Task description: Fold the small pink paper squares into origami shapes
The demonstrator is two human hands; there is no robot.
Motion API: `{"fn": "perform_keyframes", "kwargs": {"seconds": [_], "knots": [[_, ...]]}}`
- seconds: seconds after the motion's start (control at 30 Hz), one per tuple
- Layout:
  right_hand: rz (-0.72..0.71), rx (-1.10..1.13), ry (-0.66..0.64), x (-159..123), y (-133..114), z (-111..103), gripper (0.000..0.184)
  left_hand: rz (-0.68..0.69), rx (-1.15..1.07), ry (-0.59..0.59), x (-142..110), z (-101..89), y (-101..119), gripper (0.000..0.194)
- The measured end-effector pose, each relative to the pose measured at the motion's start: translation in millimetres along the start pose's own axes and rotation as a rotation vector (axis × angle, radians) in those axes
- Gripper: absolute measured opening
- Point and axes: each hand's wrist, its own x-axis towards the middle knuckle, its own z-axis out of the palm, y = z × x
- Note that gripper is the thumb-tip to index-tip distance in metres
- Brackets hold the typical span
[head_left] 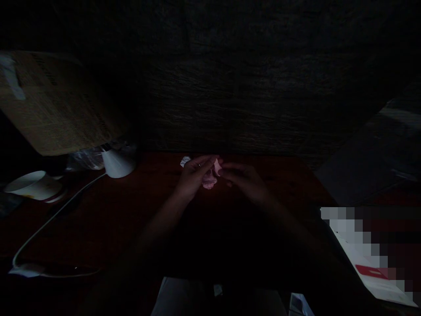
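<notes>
In the dim light, a small pale pink piece (217, 167) of soft-looking material is pinched between my two hands over the reddish-brown table. My left hand (193, 174) has its thumb and fingers closed on the piece's left side. From the right, the fingertips of my right hand (246, 181) pinch the same piece. Just below my left fingers is a crumpled, ruffled pink mass (209, 181); whether it joins the held piece I cannot tell. A small whitish crumpled thing (184, 161) shows behind my left hand.
On the left stand a white cone-shaped lamp base (118, 164) with a white cord (62, 208), a paper bowl (34, 185) and a large cardboard box (62, 105). A dark textured wall (230, 87) rises behind the table. A white and red box (368, 263) lies at right.
</notes>
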Motion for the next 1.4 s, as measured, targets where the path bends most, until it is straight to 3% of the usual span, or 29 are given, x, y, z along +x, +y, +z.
{"fn": "perform_keyframes", "kwargs": {"seconds": [0.33, 0.53, 0.7, 1.4], "knots": [[0.010, -0.047, 0.026, 1.7, 2.5, -0.8, 0.030, 0.057, 0.103, 0.021, 1.6, -4.0, -0.6, 0.025], [0.013, -0.021, 0.013, -0.2, 1.7, 1.4, 0.033, -0.133, -0.073, -0.021, 1.7, -3.0, 6.2, 0.028], [0.018, -0.019, 0.005, 0.2, 3.8, 1.5, 0.035, -0.302, -0.203, -0.083, 2.2, -7.4, 11.2, 0.016], [0.003, -0.014, 0.011, -0.4, 3.8, 3.1, 0.037, -0.337, -0.235, -0.081, 3.7, -8.0, 11.0, 0.009]]}}
